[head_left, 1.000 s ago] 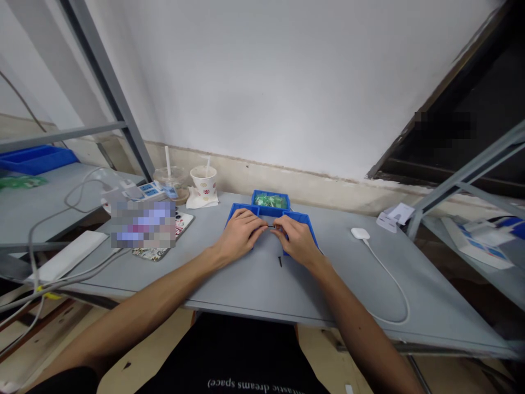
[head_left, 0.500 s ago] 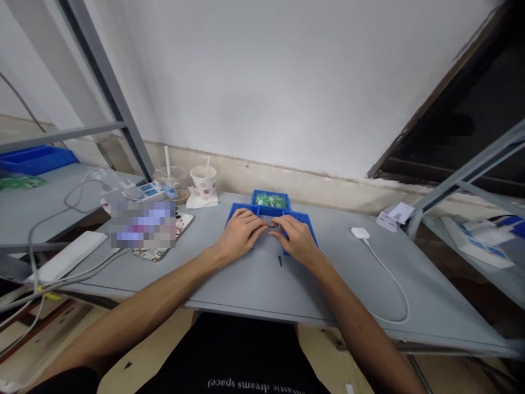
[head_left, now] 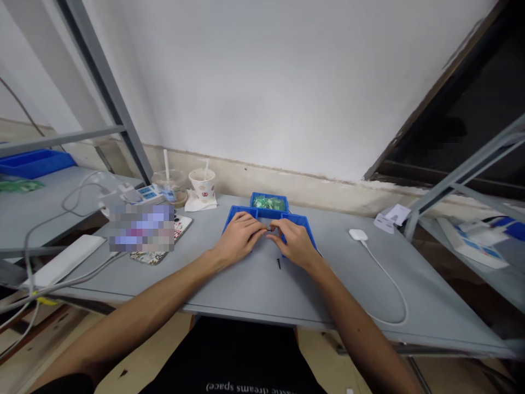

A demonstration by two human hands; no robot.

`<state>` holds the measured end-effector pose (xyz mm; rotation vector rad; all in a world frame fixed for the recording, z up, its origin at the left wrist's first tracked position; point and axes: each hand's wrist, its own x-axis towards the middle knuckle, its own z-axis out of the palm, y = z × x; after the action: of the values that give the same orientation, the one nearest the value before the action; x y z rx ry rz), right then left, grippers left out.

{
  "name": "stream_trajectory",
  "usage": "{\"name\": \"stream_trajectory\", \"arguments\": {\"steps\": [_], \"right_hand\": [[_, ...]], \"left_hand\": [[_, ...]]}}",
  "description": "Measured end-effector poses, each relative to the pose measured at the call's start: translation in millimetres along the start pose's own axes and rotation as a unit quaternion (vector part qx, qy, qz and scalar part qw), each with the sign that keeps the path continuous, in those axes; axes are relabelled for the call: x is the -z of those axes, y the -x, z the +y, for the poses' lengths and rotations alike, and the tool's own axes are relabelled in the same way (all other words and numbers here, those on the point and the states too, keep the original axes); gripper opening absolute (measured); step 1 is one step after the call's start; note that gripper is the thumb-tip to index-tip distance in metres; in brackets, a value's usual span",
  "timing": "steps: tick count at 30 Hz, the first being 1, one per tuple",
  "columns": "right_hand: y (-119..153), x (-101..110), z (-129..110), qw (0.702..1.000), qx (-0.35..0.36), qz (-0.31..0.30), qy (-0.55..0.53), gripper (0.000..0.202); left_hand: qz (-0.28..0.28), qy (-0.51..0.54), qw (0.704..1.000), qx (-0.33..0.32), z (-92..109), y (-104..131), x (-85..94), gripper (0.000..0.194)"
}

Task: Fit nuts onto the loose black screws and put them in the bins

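My left hand (head_left: 241,236) and my right hand (head_left: 294,241) meet fingertip to fingertip over the grey table. Between them is a small dark piece (head_left: 268,229), pinched by the left fingers and met by the right ones; its shape is too small to tell. A black screw (head_left: 279,264) lies on the table just below the hands. Partly hidden behind the left hand is a blue bin (head_left: 232,214), and another blue bin (head_left: 304,221) stands behind the right hand. Farther back, a blue bin (head_left: 253,200) holds green-and-clear packets (head_left: 269,203).
To the left are a paper cup (head_left: 202,185) on a napkin, a plastic cup (head_left: 170,186), a phone in a patterned case (head_left: 151,256), a power strip (head_left: 150,195) and cables. A white charger (head_left: 358,235) with its cord lies to the right.
The fingertips of both hands have drawn slightly closer around the small dark piece. The whole view has shifted a little.
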<state>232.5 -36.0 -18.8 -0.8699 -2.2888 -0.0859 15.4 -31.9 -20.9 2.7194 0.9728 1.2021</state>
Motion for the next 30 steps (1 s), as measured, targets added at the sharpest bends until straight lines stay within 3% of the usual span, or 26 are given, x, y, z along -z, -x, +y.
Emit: {"name": "stream_trajectory", "arguments": {"steps": [30], "right_hand": [[0.3,-0.9,0.2,0.999,0.000,-0.035,0.003,0.019]], "left_hand": [[-0.021,0.001,1.000,0.003,0.4,0.6,-0.8,0.028]]}}
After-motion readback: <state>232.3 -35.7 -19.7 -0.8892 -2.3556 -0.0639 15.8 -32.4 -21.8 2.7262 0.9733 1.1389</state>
